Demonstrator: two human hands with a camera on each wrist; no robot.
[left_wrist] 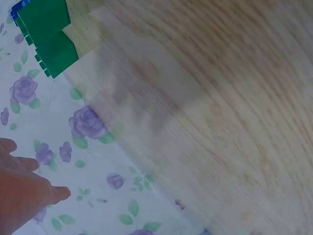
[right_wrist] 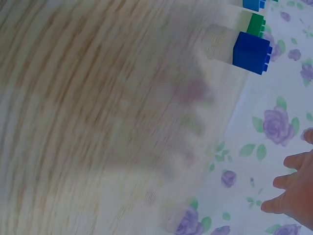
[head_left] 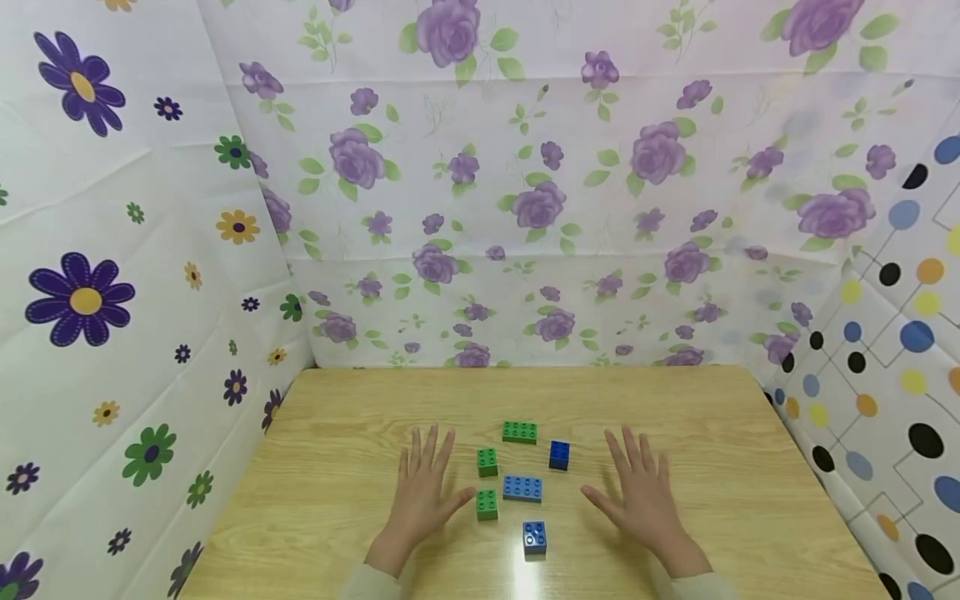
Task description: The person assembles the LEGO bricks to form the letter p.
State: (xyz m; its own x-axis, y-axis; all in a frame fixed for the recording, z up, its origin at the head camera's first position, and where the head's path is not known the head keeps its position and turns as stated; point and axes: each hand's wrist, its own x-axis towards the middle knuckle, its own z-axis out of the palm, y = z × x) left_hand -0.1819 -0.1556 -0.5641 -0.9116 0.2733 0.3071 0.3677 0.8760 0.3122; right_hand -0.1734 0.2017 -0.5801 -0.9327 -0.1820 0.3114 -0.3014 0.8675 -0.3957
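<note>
Both hands are spread with straight fingers, one on each side of a loose group of toy building bricks, and hold nothing. The left hand (head_left: pixel 422 497) has its thumb tip right by a small green brick (head_left: pixel 487 505). Another small green brick (head_left: pixel 487 462) sits just beyond it, and a long green brick (head_left: pixel 519 432) lies farthest back. Between the hands are a long light-blue brick (head_left: pixel 522 489) and, nearer the front, a square blue brick (head_left: pixel 534 537). A dark blue brick (head_left: pixel 558 455) is nearest the right hand (head_left: pixel 643 500), some way left of its fingers.
The bricks lie studs up on a wooden table (head_left: pixel 337 417). A white cloth with purple roses (head_left: pixel 540 208) hangs behind its back edge. Flowered cloth (head_left: pixel 150 333) stands along the left, dotted cloth (head_left: pixel 885 400) along the right. Light reflects off the tabletop near the front.
</note>
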